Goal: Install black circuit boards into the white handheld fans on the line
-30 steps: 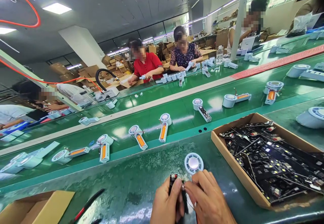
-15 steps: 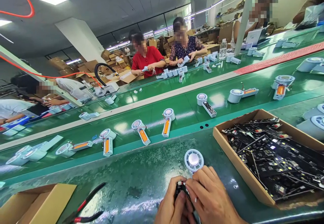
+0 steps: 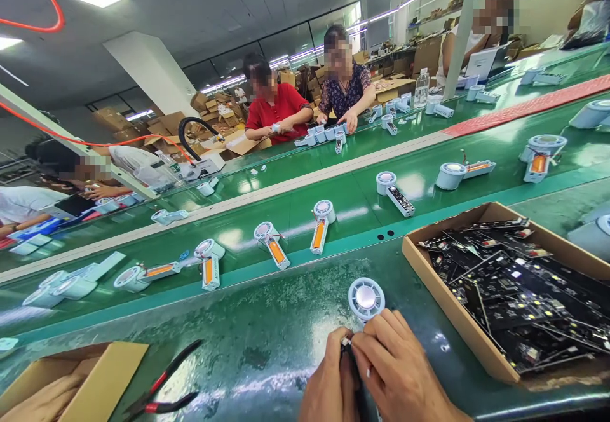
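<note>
Low in the middle of the view, my left hand [image 3: 331,377] is closed around a narrow black circuit board [image 3: 350,371], now mostly hidden by the fingers. My right hand [image 3: 400,371] presses thumb and fingers together at the board's upper end, on a small white connector [image 3: 345,343]; whether a wire is in the pinch cannot be made out. Just beyond my fingertips is the round, pale-blue head of a handheld fan [image 3: 366,299], its grille facing up. Its lower part is behind my right hand.
To the right sits a cardboard box [image 3: 457,307] of black circuit boards. Red-and-black pliers [image 3: 162,384] and another carton [image 3: 107,381], with a blurred hand-like shape inside, are at left. Fan bodies [image 3: 276,251] lie along the green conveyor [image 3: 243,218]. People work across it.
The fan bodies on the near belt have shifted slightly right. My left fingers have turned and now cover more of the circuit board. A person opposite has lowered a fan part to the belt.
</note>
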`<control>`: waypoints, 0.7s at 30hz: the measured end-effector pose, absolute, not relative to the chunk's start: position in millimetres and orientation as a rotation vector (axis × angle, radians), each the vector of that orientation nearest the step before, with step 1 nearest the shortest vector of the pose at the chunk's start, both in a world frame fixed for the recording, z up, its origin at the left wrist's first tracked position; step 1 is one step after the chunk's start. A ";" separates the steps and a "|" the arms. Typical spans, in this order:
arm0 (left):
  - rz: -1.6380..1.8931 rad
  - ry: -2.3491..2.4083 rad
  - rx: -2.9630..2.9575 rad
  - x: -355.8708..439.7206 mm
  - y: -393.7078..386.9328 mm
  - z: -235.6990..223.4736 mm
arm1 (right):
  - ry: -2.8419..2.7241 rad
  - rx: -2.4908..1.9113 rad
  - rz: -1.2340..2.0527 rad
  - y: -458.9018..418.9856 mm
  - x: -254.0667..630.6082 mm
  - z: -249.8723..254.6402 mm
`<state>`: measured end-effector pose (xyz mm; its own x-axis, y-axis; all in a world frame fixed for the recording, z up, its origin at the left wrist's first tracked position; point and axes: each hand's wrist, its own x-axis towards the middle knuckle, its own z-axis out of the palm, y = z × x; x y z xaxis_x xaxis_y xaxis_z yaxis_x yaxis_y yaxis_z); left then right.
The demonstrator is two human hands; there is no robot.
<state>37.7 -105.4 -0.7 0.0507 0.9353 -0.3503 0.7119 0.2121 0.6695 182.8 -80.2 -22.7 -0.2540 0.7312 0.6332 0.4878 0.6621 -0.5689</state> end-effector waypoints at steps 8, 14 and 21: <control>0.407 1.697 1.599 33.2 -107.7 -12.9 | -1.944 -0.965 0.323 -79.8 185.8 -22.2; 0.492 1.693 1.632 29.5 -112.8 -23.2 | -1.981 -0.976 0.301 -80.5 181.0 -24.0; 0.621 1.442 1.306 27.5 -103.6 -6.3 | -1.895 -0.933 0.629 -80.9 201.8 -17.1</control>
<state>27.5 -103.6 -6.3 0.1405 0.9275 -0.3464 0.3859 0.2709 0.8819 201.8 -80.9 -17.1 -0.3065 0.8094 0.5010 0.3495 0.5852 -0.7317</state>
